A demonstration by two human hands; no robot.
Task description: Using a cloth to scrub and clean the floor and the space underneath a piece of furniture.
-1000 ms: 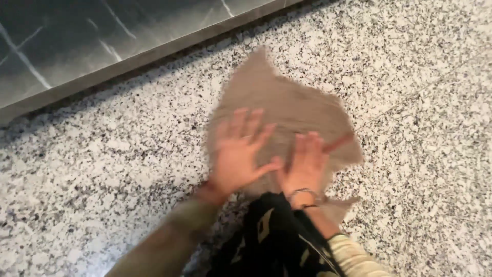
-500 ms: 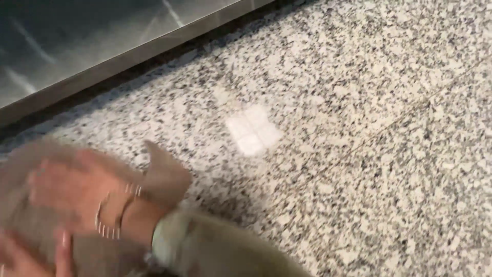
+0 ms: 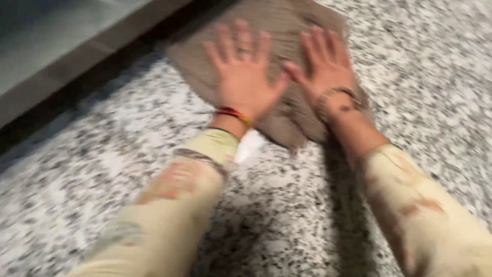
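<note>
Cloth: crumpled brown-beige woven cloth (image 3: 277, 46), lying flat on the speckled black-and-white granite floor (image 3: 307, 205), at the top of the view, its far edge close to the wall base.
Left hand: left hand (image 3: 243, 77), palm down on the cloth's left half, fingers splayed wide; nothing pinched or gripped, it presses flat, likely so the whole palm bears on the fabric.
Right hand: right hand (image 3: 325, 64), palm down just beside the left, thumbs nearly meeting; fingers spread, no grasp, only pressure on the cloth.
Wrists: red-and-orange thread band (image 3: 233, 113) on the left wrist; thin bracelet (image 3: 338, 95) on the right.
Sleeves: pale cream printed sleeves (image 3: 179, 205) run from the bottom edge to both wrists; arms stretched well forward, which fits a reach across the floor.
Wall base: dark skirting strip (image 3: 77, 77) slants across the upper left, grey polished panel above it.
Small item: a white scrap (image 3: 249, 146) shows on the floor under the left wrist; kind cannot be told.
Blur: the frame is smeared; weave detail not readable.
</note>
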